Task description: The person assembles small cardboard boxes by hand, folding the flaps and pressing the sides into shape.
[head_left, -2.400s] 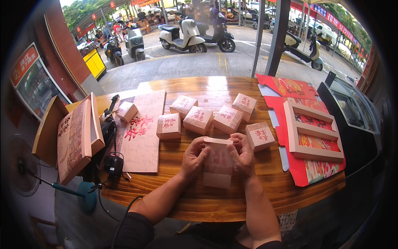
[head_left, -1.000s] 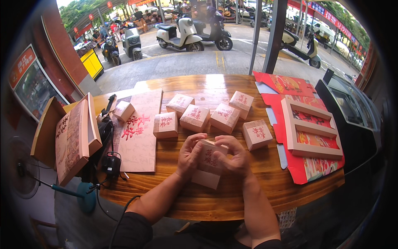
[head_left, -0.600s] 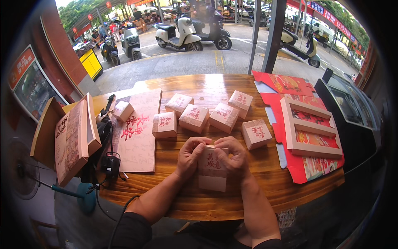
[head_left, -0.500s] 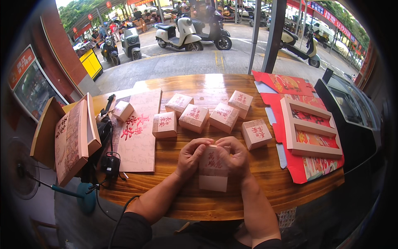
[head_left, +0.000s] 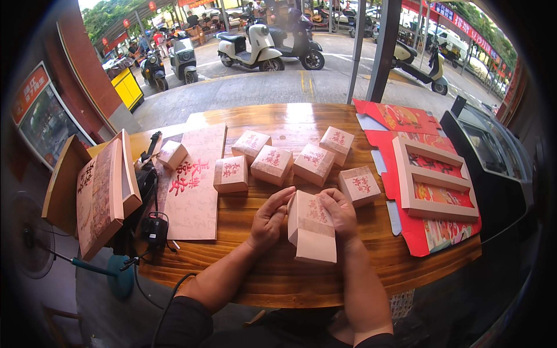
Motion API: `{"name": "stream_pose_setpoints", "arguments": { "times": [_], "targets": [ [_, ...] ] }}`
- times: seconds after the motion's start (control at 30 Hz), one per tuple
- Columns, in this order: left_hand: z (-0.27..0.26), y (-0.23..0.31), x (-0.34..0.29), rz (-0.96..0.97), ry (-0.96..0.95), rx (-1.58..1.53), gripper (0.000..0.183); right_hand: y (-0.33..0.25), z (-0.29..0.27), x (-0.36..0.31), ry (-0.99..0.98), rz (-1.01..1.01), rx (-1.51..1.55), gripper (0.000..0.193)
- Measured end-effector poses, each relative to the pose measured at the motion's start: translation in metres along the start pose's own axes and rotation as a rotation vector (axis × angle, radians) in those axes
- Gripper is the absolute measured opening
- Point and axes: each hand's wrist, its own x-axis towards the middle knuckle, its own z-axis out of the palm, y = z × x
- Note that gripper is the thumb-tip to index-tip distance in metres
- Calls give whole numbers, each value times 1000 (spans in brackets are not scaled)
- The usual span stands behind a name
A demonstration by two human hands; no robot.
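A small pink cardboard box (head_left: 310,229) with red lettering is held up over the near edge of the wooden table, its end flap hanging toward me. My right hand (head_left: 341,213) grips its right side, thumb on the printed face. At the upper left edge, the curled fingers of my left hand (head_left: 271,217) pinch the box's corner; the fingertips are partly hidden. Beyond my hands stand several closed boxes of the same kind, among them one box (head_left: 271,165) straight ahead, another box (head_left: 314,164) beside it and one box (head_left: 359,187) just past my right hand.
A flat pink printed board (head_left: 194,203) lies on the left of the table (head_left: 255,290), near a black adapter (head_left: 155,229) with cables. Farther left is a large open carton (head_left: 107,191). At right, a pink divided tray (head_left: 406,200) rests on an unfolded red carton (head_left: 420,246).
The small box has turned and tilted, so its left side now shows. My right thumb has moved onto its printed face, and my left hand has shifted slightly toward the upper left edge.
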Motion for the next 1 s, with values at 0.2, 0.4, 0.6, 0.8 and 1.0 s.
{"name": "stream_pose_setpoints", "arguments": {
  "times": [0.2,0.4,0.6,0.8,1.0],
  "targets": [
    [-2,-2,3,145,-162,292,65,-5,-6,2,33,104,82,9],
    [1,8,7,240,-251,394,63,-2,-10,1,5,134,-5,21],
    [-5,0,6,53,-106,195,59,-5,-6,-2,-43,-43,11,42],
    [-10,-9,5,-73,-34,-20,57,0,6,0,-147,-352,-149,57],
    [0,6,6,-25,-20,-56,68,-3,18,-5,-126,-352,-241,67]
  ]
}}
